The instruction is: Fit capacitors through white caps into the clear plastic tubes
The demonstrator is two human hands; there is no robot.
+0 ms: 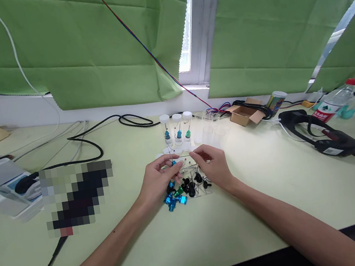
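Note:
My left hand (pixel 160 174) is closed, its thumb and fingers pinching a small blue fitting with a thin metal pin (pixel 173 162) that points upward. Opposite it, my right hand (pixel 214 163) has thumb and forefinger pressed together; whatever is between them is too small to name. Below the hands lie several blue metal fittings (pixel 171 202), a green fitting (pixel 179 191), black knobs (pixel 191 190) and loose thin metal pins (pixel 202 186). Just beyond stand three clear white-capped tubes (pixel 177 128), each with a blue or green pinned piece inside.
Open clear tubes (pixel 209 134) stand right of the capped ones. Farther right are a small cardboard box (pixel 245 114), a can (pixel 276 101), a black headset-like device (pixel 330 140) and a bottle (pixel 336 103). A black cable (pixel 99 147) and a white device (pixel 7 187) lie left.

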